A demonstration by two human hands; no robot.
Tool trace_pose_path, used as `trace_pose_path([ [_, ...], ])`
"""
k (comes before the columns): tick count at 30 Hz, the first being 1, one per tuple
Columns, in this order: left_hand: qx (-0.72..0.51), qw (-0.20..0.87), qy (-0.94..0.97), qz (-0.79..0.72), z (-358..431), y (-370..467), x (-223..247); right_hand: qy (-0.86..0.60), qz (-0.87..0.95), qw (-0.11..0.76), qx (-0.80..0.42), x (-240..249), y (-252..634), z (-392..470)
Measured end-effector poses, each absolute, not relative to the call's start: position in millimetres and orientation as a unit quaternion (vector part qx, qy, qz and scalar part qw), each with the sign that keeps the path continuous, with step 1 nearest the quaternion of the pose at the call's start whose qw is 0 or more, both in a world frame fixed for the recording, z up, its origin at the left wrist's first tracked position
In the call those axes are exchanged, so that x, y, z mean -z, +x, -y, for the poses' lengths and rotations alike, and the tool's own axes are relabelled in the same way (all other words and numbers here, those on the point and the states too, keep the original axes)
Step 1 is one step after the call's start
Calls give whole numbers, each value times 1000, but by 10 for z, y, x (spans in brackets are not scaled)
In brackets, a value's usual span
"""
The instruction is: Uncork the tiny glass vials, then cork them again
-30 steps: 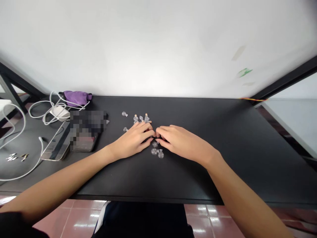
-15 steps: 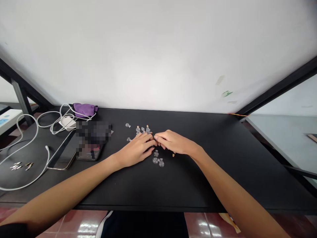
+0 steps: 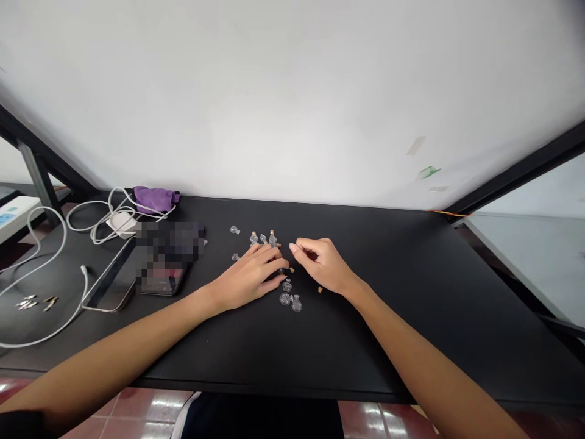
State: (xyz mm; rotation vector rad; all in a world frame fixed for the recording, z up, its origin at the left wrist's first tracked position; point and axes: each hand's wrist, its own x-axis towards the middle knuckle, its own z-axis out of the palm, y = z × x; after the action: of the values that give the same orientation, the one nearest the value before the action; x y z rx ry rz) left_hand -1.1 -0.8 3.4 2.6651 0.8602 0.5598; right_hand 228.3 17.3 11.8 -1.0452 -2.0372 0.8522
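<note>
My left hand [image 3: 256,269] rests on the black table, its thumb and forefinger closed about a tiny clear glass bottle [image 3: 281,271], mostly covered by the fingers. A cork [image 3: 292,269] shows just right of those fingertips; whether it sits in the bottle's neck I cannot tell. Slightly apart to the right, my right hand [image 3: 322,262] is closed with thumb and forefinger together; anything between them is hidden. Beyond my left hand lie several small bottles, including a corked bottle [image 3: 272,236]. Nearer me are more glass bottles [image 3: 297,303]. A loose cork [image 3: 320,289] lies below my right hand.
Two phones, one a dark phone [image 3: 109,283], lie to the left, partly under a blurred patch. White cable [image 3: 64,268] loops around a charger [image 3: 122,224] near a purple pouch [image 3: 155,199]. Small metal pieces [image 3: 27,302] lie at far left. A white wall [image 3: 292,110] stands behind.
My right hand has drawn back to the right, away from my left fingertips, uncovering a cork there and the loose cork below. My left hand has stayed nearly in place.
</note>
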Motion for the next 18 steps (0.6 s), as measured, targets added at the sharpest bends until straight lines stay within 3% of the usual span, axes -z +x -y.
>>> trace_pose_path([
  [13,-374,111,867,-309,73,4,-119,-421,758,422,-266,-105,2306,-222],
  [18,-410,108,872,-244,218,155,-348,-414,761,427,-259,-96,2290,-221],
])
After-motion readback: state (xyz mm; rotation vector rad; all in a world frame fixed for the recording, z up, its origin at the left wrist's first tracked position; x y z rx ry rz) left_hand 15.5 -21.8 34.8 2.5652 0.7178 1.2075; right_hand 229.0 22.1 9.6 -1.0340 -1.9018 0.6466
